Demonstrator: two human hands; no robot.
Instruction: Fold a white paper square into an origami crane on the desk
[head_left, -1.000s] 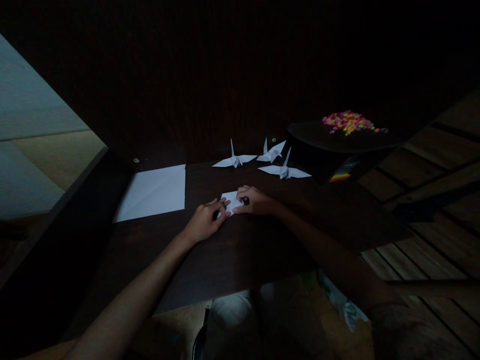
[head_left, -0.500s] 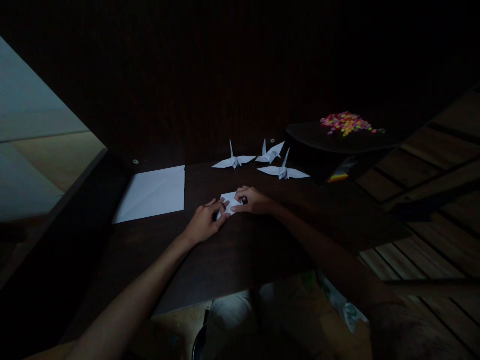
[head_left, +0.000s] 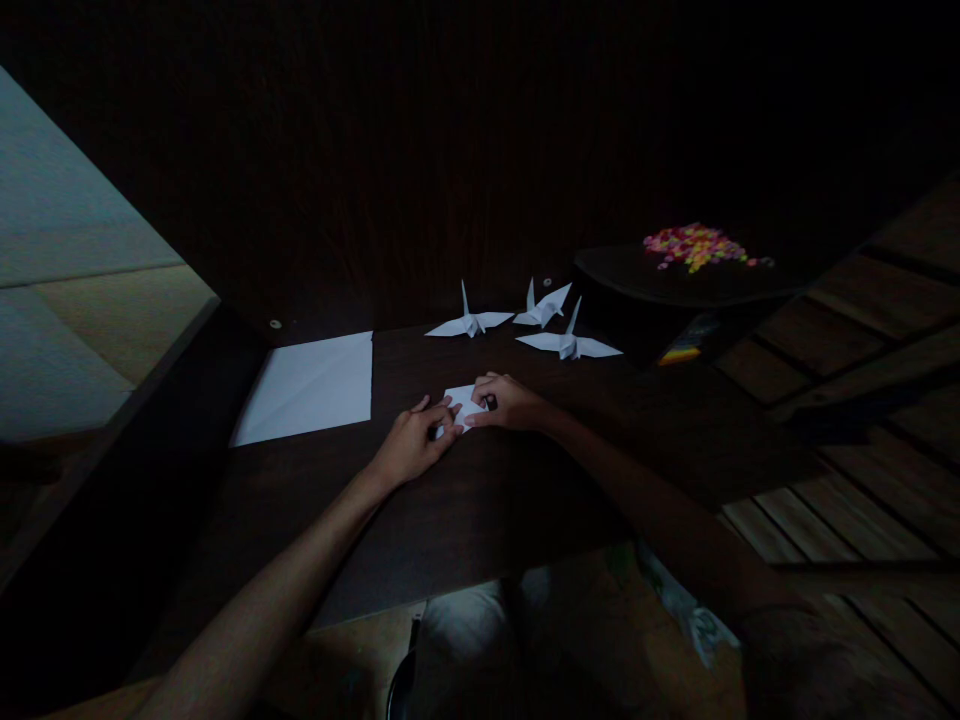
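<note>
A small folded sheet of white paper (head_left: 466, 396) lies on the dark tabletop between my two hands. My left hand (head_left: 412, 442) rests on its left part, fingers spread and thumb apart, pressing it to the table. From the right, my right hand (head_left: 510, 402) has its fingers curled, with thumb and fingertips closed at the paper's right edge. The fingers cover parts of the paper, so its full shape is hidden. Beyond the hands stand three white paper cranes: one on the left (head_left: 471, 324), one behind (head_left: 541, 308) and one on the right (head_left: 570, 345).
A larger creased white sheet (head_left: 307, 390) lies flat at the left. On a raised dark corner shelf (head_left: 630, 275) sits a heap of small colourful pieces (head_left: 697, 245). A dark panel rises behind the table, and slatted wood (head_left: 840, 520) shows at the right.
Both hands stay on the folded paper in nearly the same pose. The whole view has shifted very slightly.
</note>
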